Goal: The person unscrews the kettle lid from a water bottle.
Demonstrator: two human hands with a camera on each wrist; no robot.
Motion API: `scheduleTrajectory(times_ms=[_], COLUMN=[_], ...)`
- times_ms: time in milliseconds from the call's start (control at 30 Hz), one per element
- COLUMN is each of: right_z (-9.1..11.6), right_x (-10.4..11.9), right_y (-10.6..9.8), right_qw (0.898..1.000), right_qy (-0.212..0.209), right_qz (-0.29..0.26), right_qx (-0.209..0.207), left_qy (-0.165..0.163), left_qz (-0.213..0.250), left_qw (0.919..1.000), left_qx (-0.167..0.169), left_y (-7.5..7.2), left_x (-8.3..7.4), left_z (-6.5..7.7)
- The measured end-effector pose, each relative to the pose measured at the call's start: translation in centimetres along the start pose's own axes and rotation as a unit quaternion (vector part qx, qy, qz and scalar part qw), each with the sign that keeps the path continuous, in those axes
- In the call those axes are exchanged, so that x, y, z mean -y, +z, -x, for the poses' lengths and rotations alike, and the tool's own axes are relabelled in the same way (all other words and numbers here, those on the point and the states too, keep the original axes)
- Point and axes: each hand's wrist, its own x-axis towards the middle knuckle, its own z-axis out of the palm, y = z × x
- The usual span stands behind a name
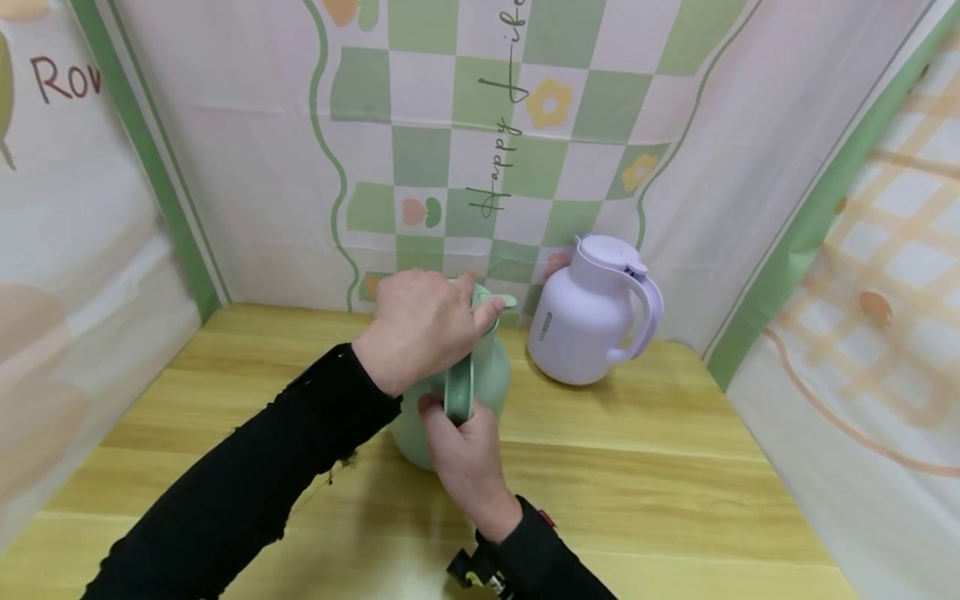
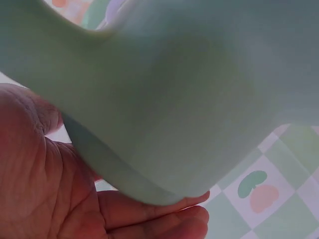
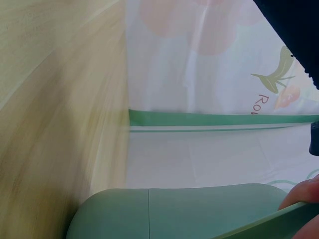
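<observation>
A pale green thermos jug (image 1: 491, 367) stands upright on the wooden table in the head view. My left hand (image 1: 427, 321) lies over its top and grips the lid (image 1: 482, 293), hiding most of it. The left wrist view shows the fingers (image 2: 149, 216) reaching along the rim of the lid (image 2: 124, 174), beyond the jug's blurred body (image 2: 199, 94). Lower down, my right hand (image 1: 468, 458) grips the jug's handle (image 1: 459, 387), thumb on the near side. Only fingertips on the handle show at the right wrist view's corner, beside the jug's side (image 3: 149, 214).
A lilac thermos jug (image 1: 581, 312) with its lid on stands at the back right, handle to the right. Behind the wooden table (image 1: 637, 500) hangs a checkered cloth (image 1: 487, 150). Printed cloth walls (image 1: 847, 333) close in both sides.
</observation>
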Motion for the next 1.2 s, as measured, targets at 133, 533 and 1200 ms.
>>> scheduleTrajectory(times_ms=[133,533,1200], right_z=[0.0,0.0,0.1], right_x=[0.0,0.0,-0.1], right_y=[0.0,0.0,0.0], right_qw=[1.0,1.0,0.999], right_qy=[0.001,0.012,0.051], right_qz=[0.002,0.001,-0.001], right_qx=[0.0,-0.001,-0.006], left_qy=[0.008,0.025,0.232], left_qz=[-0.003,-0.013,0.23], left_qw=[0.9988,0.994,0.9376], left_qx=[-0.048,-0.106,0.12], left_y=[-0.2,-0.2,2.9], left_x=[0.2,0.7,4.2], left_z=[0.6,1.3,-3.4])
